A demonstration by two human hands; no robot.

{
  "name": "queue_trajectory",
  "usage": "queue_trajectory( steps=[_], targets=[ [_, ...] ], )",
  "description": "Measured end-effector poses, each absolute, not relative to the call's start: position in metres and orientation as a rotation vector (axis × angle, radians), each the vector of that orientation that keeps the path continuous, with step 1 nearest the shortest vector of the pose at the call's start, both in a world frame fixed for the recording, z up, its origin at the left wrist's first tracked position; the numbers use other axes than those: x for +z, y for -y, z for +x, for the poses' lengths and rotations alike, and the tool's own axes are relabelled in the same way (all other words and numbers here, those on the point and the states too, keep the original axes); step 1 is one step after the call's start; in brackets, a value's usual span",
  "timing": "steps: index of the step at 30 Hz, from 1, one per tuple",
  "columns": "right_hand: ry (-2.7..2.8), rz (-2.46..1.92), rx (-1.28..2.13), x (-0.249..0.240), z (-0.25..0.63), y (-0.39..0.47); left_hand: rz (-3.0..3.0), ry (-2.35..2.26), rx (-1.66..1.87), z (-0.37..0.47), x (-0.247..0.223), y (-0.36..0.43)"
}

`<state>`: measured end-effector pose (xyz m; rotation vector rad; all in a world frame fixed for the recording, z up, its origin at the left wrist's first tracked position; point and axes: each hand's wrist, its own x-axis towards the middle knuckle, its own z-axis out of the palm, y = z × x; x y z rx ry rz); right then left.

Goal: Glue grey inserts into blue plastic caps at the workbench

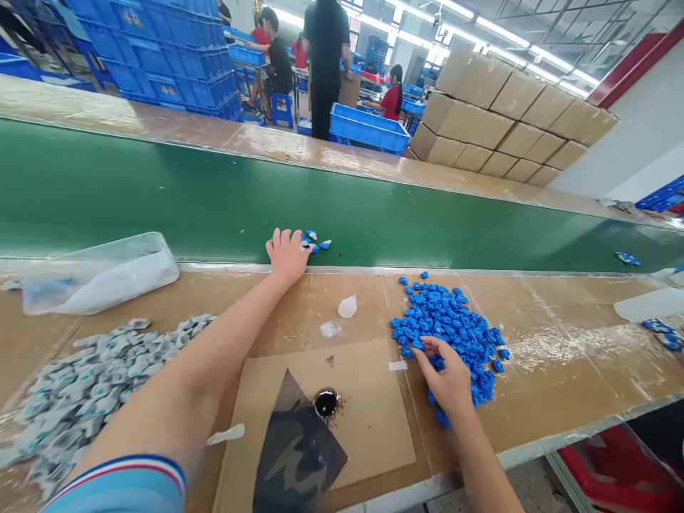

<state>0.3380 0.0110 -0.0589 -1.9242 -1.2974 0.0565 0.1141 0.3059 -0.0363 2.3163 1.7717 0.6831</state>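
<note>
My left hand reaches over the near edge of the green conveyor belt, fingers spread. Right beside its fingers lie several small blue-and-white pieces; whether it touches them is hard to see. My right hand is at the left edge of a pile of small blue molded pieces, thumb and fingertips pinched on one blue piece. On the left, under my left forearm, spreads a heap of small grey pieces with teal marks. A cardboard sheet between my arms bears a small cup of dark liquid and a dark glossy sheet.
A clear plastic container lies by the belt at left. A translucent drop-shaped piece sits mid-table. Across the green belt stand stacked blue crates, cardboard boxes and several people. More blue pieces lie on the belt at right.
</note>
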Motion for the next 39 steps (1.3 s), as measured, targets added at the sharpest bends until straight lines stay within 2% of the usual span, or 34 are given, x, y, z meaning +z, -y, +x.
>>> queue_trajectory(
  steps=[6,11,16,22,27,32,35,39],
  targets=[
    [0.896,-1.688,0.64,-0.044,0.308,0.0,2.47,-1.639,0.471,0.014,-0.024,-0.221],
    [0.88,-1.611,0.733,-0.041,0.282,0.006,2.39,-1.714,0.762,-0.073,-0.037,-0.132],
    [0.973,-1.602,0.748,-0.043,0.264,0.006,2.112,-1.975,0.892,-0.103,-0.059,-0.073],
    [1.096,-1.591,0.769,-0.044,0.252,0.005,2.069,-1.993,0.883,-0.089,-0.052,-0.079],
    [1.169,-1.527,0.764,-0.037,0.243,0.006,2.266,-1.941,0.509,-0.061,-0.041,-0.113],
    [1.274,-1.479,0.696,-0.04,0.237,0.008,2.322,-1.889,0.426,-0.054,-0.043,-0.125],
    [1.388,-1.498,0.658,-0.043,0.233,0.008,2.318,-1.824,0.511,-0.056,-0.044,-0.119],
    [1.535,-1.588,0.527,-0.042,0.226,0.004,2.025,-1.528,0.878,-0.046,-0.051,-0.093]
  ],
)
